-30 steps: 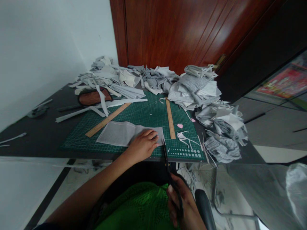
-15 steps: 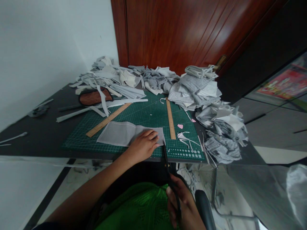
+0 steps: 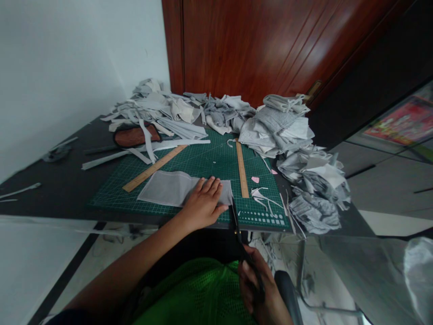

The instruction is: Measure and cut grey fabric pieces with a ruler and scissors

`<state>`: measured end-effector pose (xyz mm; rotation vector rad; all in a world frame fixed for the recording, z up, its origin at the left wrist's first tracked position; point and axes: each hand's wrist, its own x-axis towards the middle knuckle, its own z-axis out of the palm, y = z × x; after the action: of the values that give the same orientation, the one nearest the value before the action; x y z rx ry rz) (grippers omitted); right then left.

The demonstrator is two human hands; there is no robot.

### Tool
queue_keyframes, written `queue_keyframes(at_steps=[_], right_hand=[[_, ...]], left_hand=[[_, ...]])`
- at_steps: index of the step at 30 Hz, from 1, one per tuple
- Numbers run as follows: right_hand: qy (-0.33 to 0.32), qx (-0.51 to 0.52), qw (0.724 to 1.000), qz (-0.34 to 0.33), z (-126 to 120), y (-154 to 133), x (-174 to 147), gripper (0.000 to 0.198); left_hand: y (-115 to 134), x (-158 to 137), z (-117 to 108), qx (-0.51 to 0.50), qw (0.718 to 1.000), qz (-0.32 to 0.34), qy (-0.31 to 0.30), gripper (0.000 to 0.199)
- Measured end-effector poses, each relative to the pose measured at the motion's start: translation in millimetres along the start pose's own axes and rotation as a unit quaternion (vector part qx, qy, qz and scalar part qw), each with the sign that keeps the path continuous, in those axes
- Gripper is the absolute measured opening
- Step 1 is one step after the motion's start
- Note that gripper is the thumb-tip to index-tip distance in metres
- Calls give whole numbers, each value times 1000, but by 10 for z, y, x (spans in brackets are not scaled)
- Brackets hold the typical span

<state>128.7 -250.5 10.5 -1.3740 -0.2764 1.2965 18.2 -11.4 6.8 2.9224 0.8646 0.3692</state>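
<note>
The cloth [image 3: 164, 187] lies flat on the green mat [image 3: 216, 151], near the front edge of the table [image 3: 67, 189]. The left hand [image 3: 203, 205] rests palm down on its right part, fingers extended, not gripping it. The right hand [image 3: 262, 284] is closed around the handles of the scissors [image 3: 237, 232], whose tips are at the cloth's right edge; how wide the blades stand, I cannot tell. The step seems to be trimming this edge. The next move probably calls for steady cloth and blades guided away from the left hand. Farther out are scraps [image 3: 277, 128].
</note>
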Motion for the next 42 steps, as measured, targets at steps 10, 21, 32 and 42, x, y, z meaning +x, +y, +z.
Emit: queue_keyframes(at_steps=[10, 21, 32, 42], right_hand=[[-35, -41, 998, -31, 127, -155, 282, 61], [-41, -76, 996, -33, 122, -168, 293, 63], [-23, -78, 996, -26, 140, -170, 254, 65], [2, -90, 995, -46, 157, -206, 211, 69]], left_hand=[[-4, -24, 17, 0, 1000, -3, -28, 101], [-22, -18, 84, -27, 1000, 2, 9, 127], [-19, -20, 87, -20, 1000, -2, 3, 134], [-13, -20, 79, -25, 1000, -1, 5, 133]])
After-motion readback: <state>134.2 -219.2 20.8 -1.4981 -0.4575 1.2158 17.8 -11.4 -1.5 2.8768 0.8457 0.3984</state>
